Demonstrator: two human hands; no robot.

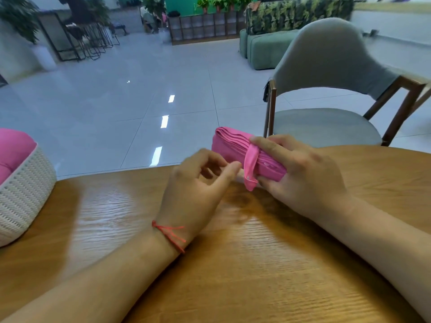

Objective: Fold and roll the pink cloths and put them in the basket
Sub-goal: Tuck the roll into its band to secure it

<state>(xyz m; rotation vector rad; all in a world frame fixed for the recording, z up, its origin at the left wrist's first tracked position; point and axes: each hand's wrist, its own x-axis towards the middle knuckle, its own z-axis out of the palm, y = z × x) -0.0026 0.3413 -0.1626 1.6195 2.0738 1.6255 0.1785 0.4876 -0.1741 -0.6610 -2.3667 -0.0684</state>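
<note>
Head view, one frame, some motion blur at the hands.

The rolled cloth (229,145) is held off the table (256,264), above its far edge and right of centre. A pink band (250,166) loops round the roll near its middle.

The right hand (303,173) grips the roll's right end. Its fingers (270,149) lie pressed together over the top and the thumb closes in from below.

The left hand (196,190) is just beside the band. Its fingers are loosely curled and the thumb reaches toward the roll. I cannot tell whether it touches or pinches anything. A red string (170,234) circles the left wrist.

The white basket (25,190) stands at the table's left edge, well apart from the hands. Pink cloth (14,148) lies inside it. A grey chair (326,66) stands beyond the table on the right.
</note>
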